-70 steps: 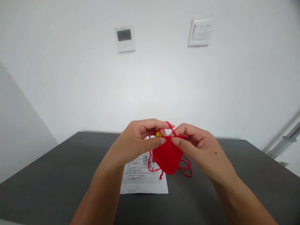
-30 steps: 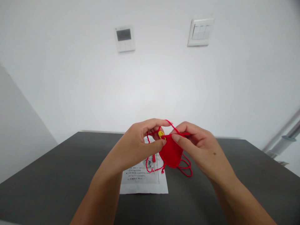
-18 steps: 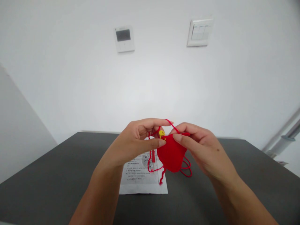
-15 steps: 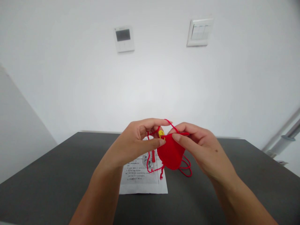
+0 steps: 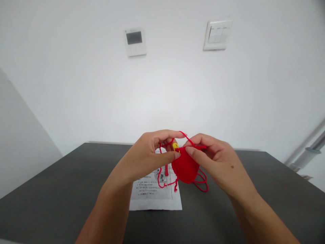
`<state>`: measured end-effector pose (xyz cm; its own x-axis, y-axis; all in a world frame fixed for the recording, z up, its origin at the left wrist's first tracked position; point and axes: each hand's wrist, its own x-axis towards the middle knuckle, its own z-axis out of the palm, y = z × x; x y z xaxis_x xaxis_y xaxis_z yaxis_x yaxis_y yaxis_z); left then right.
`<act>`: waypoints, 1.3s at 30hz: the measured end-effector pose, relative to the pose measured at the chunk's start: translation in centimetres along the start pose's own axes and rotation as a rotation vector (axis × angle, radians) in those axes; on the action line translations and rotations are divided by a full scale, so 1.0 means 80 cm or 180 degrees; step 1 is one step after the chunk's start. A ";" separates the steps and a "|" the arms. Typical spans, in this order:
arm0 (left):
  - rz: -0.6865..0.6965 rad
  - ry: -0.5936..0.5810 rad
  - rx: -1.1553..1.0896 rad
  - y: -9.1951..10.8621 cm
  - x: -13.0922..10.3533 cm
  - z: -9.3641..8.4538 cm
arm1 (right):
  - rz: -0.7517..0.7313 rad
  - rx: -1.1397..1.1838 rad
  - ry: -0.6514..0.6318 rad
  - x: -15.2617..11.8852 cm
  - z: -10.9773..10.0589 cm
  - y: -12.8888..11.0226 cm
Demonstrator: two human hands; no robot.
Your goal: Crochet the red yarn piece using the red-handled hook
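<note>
A red crocheted piece [image 5: 186,168] with a rounded lower edge hangs between my two hands. My left hand [image 5: 158,149] pinches its upper left edge between thumb and fingers, right beside a yellow stitch marker [image 5: 175,146]. Over my left index fingertip runs a strand of red yarn [image 5: 186,137], slanting down to the top of the piece. My right hand [image 5: 213,152] grips the upper right edge, thumb in front. A narrow red strip lies along that edge under the fingers; I cannot tell whether it is yarn or a tool. No hook tip shows.
Below the hands, a printed sheet [image 5: 154,202] lies on the dark grey table [image 5: 83,189]. A thin tool with a red handle [image 5: 166,170] rests on it. Loose yarn loops [image 5: 203,184] hang right of the piece. The white wall behind carries a control panel [image 5: 135,42] and switches [image 5: 217,35].
The hands and the red piece have shifted very slightly, and the piece's lower edge sits a little higher. Both hands keep their hold, and the yarn still passes over the left index finger.
</note>
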<state>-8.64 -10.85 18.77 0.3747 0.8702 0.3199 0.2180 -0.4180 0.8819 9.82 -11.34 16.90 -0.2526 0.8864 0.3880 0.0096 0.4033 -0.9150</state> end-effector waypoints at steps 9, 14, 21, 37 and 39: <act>-0.0162 -0.0167 -0.0539 0.002 0.001 -0.001 | 0.0263 0.0391 -0.0106 0.001 -0.002 0.002; -0.0128 -0.0162 -0.0462 0.001 0.001 -0.002 | 0.0227 0.0382 -0.0132 0.002 -0.001 0.000; -0.0104 -0.0102 -0.0258 0.000 0.001 -0.002 | 0.0165 0.0192 -0.0130 0.000 0.000 -0.005; -0.0223 -0.0264 -0.0747 -0.001 0.001 -0.002 | 0.0606 0.0865 -0.0227 0.003 0.000 0.006; -0.0265 -0.0288 -0.0811 -0.002 0.002 -0.003 | 0.0670 0.0989 -0.0243 0.004 0.001 0.006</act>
<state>-8.82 -10.57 18.73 0.4465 0.8671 0.2206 0.0221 -0.2572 0.9661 9.68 -10.88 16.62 -0.3480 0.9182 0.1894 -0.2219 0.1156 -0.9682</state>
